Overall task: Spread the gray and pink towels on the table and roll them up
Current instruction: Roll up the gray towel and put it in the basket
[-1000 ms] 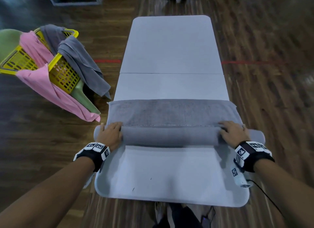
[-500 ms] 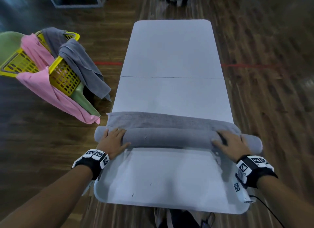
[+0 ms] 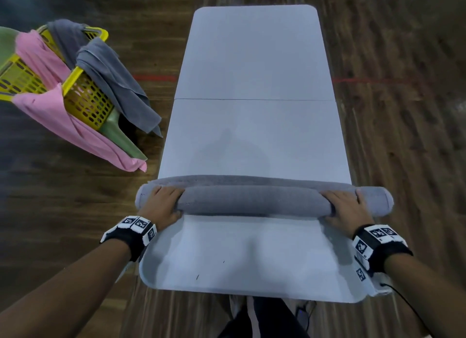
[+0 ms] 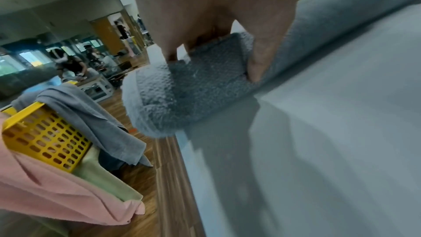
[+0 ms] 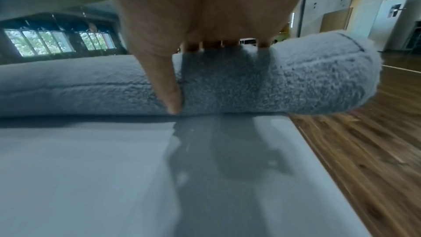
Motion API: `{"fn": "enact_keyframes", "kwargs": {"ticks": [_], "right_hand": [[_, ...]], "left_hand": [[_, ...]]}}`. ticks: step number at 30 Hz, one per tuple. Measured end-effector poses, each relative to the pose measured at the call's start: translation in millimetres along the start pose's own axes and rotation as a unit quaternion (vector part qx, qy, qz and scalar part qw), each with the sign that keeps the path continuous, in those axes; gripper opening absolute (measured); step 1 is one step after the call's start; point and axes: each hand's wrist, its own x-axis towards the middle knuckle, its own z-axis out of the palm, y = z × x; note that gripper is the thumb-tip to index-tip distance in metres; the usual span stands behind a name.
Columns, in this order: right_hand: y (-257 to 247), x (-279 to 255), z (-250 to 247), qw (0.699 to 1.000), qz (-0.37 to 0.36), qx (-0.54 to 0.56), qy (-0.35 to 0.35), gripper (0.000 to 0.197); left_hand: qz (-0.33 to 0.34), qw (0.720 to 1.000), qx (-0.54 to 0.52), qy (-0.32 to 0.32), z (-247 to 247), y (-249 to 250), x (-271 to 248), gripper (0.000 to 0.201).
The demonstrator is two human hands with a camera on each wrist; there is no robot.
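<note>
A gray towel point(image 3: 254, 201) lies across the white table point(image 3: 252, 135) as a long thick roll, both ends overhanging the table sides. Only a thin flat strip point(image 3: 252, 180) of it lies beyond the roll. My left hand point(image 3: 164, 204) wraps the roll's left part point(image 4: 182, 93), fingers over the top and thumb point(image 4: 259, 57) on the near side. My right hand point(image 3: 345, 206) holds the right part point(image 5: 273, 82) the same way. Pink towels point(image 3: 63, 115) hang from a yellow basket point(image 3: 85, 98) off to the left.
The yellow basket sits on a green chair point(image 3: 118, 135) on the wooden floor left of the table, with another gray towel point(image 3: 113, 80) draped over its rim. The table's far half and near part are bare. People sit at a table point(image 4: 73, 68) far off.
Both hands have rolled the gray towel away from me. The roll has grown thicker and the flat part beyond it has shrunk from a wide band to a thin strip.
</note>
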Motion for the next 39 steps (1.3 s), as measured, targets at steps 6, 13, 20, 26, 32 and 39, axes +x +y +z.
{"fn": "enact_keyframes", "kwargs": {"ticks": [6, 13, 20, 26, 32, 39], "right_hand": [[4.8, 28.8, -26.3, 0.999, 0.038, 0.014, 0.008, 0.074], [-1.9, 10.2, -9.8, 0.997, 0.069, 0.014, -0.043, 0.061], [-102.6, -7.9, 6.9, 0.969, 0.156, 0.178, -0.069, 0.065], [-182.3, -18.2, 24.3, 0.919, 0.234, 0.313, -0.05, 0.078], [-208.4, -18.5, 42.0, 0.952, 0.241, 0.18, -0.053, 0.141], [-210.5, -3.0, 40.2, 0.99, 0.123, 0.054, -0.05, 0.119]], "left_hand": [[-0.065, 0.998, 0.005, -0.019, -15.5, -4.3, 26.7, 0.07], [-0.087, 0.995, 0.022, -0.032, -7.5, 14.1, 16.2, 0.057], [-0.147, 0.97, -0.169, -0.098, 0.2, 130.8, 4.2, 0.055], [-0.135, 0.937, -0.292, -0.132, 14.8, 197.8, -12.5, 0.054], [-0.061, 0.896, -0.391, -0.201, 11.5, 196.2, -40.1, 0.056], [-0.139, 0.879, -0.439, -0.126, 58.7, 131.4, -112.6, 0.029]]}}
